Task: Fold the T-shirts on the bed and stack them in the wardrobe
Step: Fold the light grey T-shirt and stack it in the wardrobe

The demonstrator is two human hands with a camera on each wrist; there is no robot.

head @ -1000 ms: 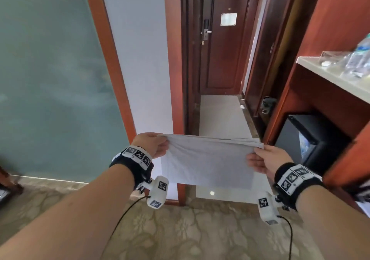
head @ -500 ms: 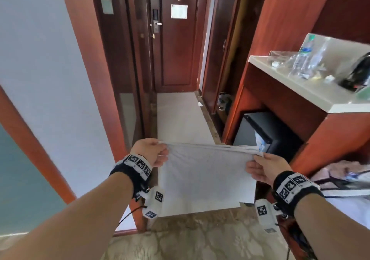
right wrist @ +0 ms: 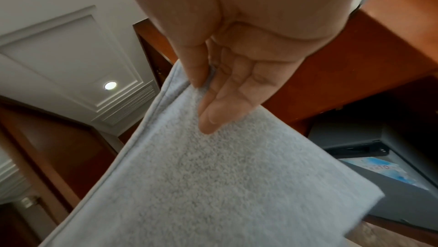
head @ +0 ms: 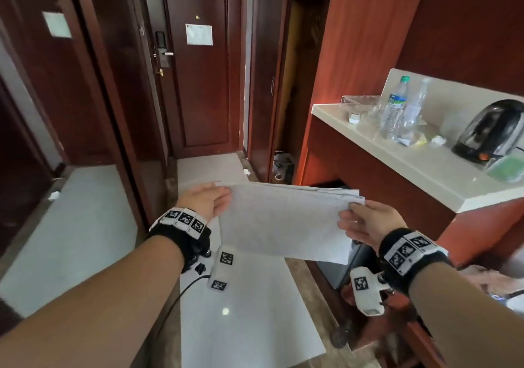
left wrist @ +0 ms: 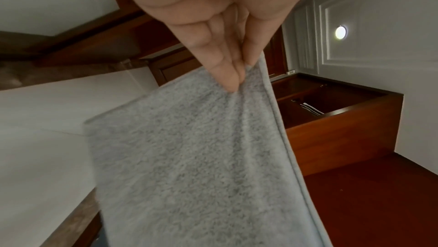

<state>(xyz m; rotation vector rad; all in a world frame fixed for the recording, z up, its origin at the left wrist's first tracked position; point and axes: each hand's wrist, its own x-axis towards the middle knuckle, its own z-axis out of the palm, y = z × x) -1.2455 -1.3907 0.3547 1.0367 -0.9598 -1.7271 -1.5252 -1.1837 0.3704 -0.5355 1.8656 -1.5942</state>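
Fabric, soft grey and finely flecked, hangs as a flat folded rectangle between my hands: the T-shirt. My left hand pinches its left top corner, my right hand its right one, fingers clamped on the seamed edge. A pale, smooth bench stands right, bearing clear plastic bottles and a rounded black kettle.

Dim warm interior; round ceiling light glaring; soft wide-angle edges

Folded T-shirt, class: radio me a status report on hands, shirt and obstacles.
Left hand and right hand pinch the folded T-shirt by its top corners. Shirt hangs flat, airborne. Counter close on the right.
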